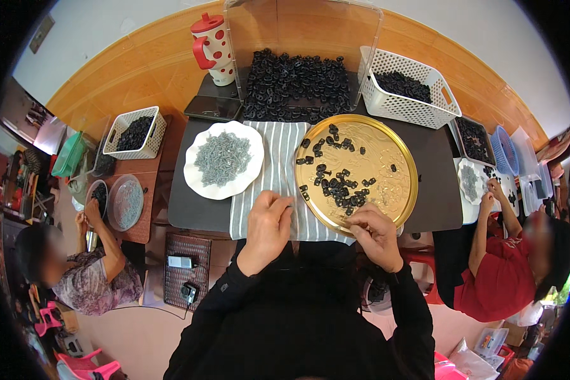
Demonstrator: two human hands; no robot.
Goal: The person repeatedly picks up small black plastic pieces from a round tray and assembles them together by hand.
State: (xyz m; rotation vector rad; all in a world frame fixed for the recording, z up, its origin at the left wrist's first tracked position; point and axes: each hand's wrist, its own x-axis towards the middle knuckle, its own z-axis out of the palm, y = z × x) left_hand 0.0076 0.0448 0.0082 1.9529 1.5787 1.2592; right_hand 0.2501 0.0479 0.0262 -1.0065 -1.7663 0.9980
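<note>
In the head view, thin grey bits (221, 158) lie heaped on a wavy white plate (193, 166), the left hand (266, 227) curls over a striped cloth (244, 212) with thumb and pointing finger close together, small black pieces (339, 190), some with holes, lie in clumps on a round gold tray (386, 145), and the right hand (376, 237) bunches its fingers over the tray's near edge. I cannot tell if either hand pinches anything, and the right hand hides a bit of the tray
</note>
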